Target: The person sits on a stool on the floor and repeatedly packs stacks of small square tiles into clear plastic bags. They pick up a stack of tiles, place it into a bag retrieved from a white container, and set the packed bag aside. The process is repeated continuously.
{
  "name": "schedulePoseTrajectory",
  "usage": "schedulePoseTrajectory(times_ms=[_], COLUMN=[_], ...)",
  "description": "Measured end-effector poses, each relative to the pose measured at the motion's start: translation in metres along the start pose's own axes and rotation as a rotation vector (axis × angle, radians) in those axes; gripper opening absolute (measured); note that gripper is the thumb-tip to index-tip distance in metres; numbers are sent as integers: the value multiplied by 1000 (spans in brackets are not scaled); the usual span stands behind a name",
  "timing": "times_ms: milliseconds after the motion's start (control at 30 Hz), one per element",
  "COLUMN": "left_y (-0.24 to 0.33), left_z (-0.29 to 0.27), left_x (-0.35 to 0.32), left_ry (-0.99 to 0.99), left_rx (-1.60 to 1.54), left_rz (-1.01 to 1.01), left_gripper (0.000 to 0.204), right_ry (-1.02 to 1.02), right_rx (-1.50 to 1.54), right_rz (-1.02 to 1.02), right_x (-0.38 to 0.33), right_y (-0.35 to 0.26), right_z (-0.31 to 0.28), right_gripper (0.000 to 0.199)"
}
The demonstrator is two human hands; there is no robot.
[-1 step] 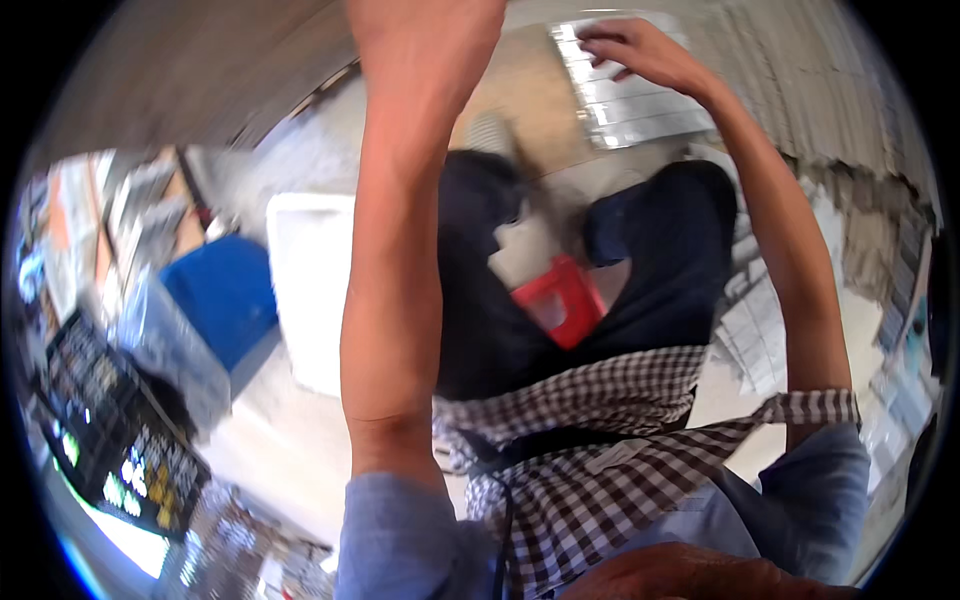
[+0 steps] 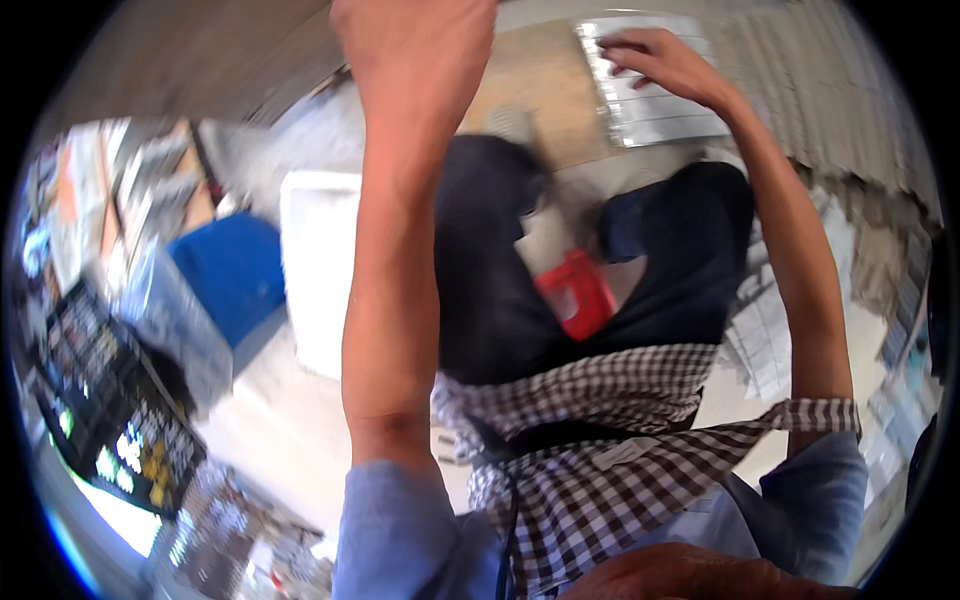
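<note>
My left hand (image 2: 420, 35) reaches far forward, and the upper edge of the picture cuts it off, so its fingers are hidden. Over a flat, silvery-white sheet or packet (image 2: 665, 110) marked with crosswise lines, my right hand (image 2: 655, 62) hovers or rests; I cannot tell whether it touches. Its fingers are loosely bent and apart, holding nothing visible. The sheet lies on a tan board (image 2: 545, 85) in front of my knees. Between my legs is a red plastic object (image 2: 578, 295) with an opening in it.
A white bin (image 2: 318, 270) stands left of my legs, beside a blue container (image 2: 232, 275) and clear plastic. Black crates (image 2: 125, 410) sit at the lower left. Tall stacks of greyish sheets (image 2: 820, 90) line the right side, with loose white sheets (image 2: 765, 340) by my right knee.
The view has shifted slightly, so the bin, sheet and legs appear farther right. My left hand sits a little farther left and up in the picture. My right hand stays over the sheet.
</note>
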State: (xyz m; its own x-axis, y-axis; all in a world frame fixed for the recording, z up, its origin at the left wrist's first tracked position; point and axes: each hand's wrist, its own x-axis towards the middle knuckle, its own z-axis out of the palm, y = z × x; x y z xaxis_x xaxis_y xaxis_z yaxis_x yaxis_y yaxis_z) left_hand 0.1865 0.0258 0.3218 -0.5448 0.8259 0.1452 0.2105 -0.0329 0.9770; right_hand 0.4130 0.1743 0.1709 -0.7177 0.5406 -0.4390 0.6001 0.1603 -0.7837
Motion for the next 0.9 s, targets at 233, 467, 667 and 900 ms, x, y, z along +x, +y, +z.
schedulePoseTrajectory(times_ms=[233, 467, 667, 900], left_y=[-228, -359, -462, -461], left_z=[-260, -264, -288, -300], left_x=[-195, -323, -359, -314], left_ry=[305, -152, -90, -256], left_rx=[744, 969, 1223, 1359], left_rz=[-572, -1007, -1039, -1094], left_gripper=[38, 87, 100, 36], right_ry=[-347, 41, -142, 70], right_rx=[-267, -167, -236, -227], right_rz=[106, 284, 249, 245], right_x=[-17, -23, -30, -27], right_y=[27, 34, 35, 7], right_z=[41, 20, 20, 10], right_gripper=[39, 47, 43, 33])
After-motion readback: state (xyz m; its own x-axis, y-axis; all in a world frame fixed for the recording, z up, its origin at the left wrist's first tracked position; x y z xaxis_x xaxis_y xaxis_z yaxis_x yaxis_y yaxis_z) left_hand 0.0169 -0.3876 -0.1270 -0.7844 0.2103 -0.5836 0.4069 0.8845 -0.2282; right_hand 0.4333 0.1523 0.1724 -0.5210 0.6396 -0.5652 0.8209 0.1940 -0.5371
